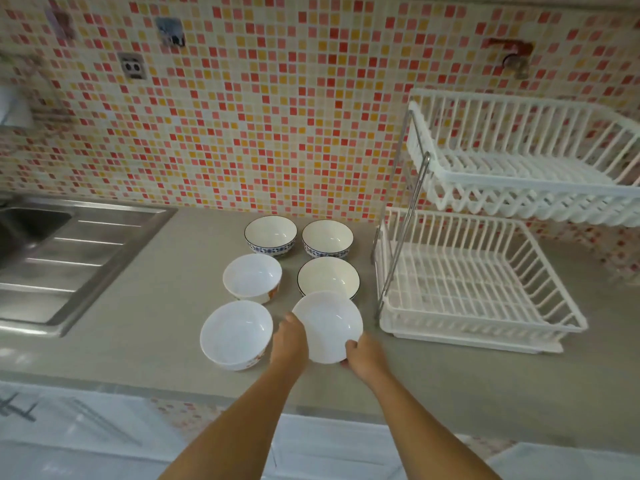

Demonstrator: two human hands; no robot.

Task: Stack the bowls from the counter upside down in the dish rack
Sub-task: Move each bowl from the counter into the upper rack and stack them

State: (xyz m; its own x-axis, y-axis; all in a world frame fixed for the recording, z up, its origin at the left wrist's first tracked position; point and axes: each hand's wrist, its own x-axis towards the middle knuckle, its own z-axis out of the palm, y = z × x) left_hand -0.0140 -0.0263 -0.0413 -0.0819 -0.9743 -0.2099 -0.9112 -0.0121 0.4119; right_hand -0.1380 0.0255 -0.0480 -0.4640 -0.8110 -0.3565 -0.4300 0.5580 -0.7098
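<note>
A wall of small red, orange and cream tiles (263, 109) backs a grey table (138, 327), with a steel sink (62, 258) set into its far left end. Six bowls sit in two columns near the middle, all mouth up. At the far end, two blue-patterned bowls stand side by side, the left one (270, 235) and the right one (327, 238). In the middle row there's a white bowl (252, 277) on the left and a dark-rimmed bowl (328, 277) on the right. Nearest on the left rests another white bowl (236, 333) with an orange pattern low on its side.

And here's the action: the near right bowl (327, 325), plain white, is gripped from both sides. The left hand (289, 339) has its fingers on the bowl's left edge, the right hand (363, 355) has its fingers clasped on the near right rim. The bowl overlaps the dark-rimmed one behind it and tilts a touch toward the camera; whether it's clear of the table can't be told.

Off to the right stands the white two-tier dish rack (485, 237), both baskets holding no dishes, the lower tier just right of the bowls.
</note>
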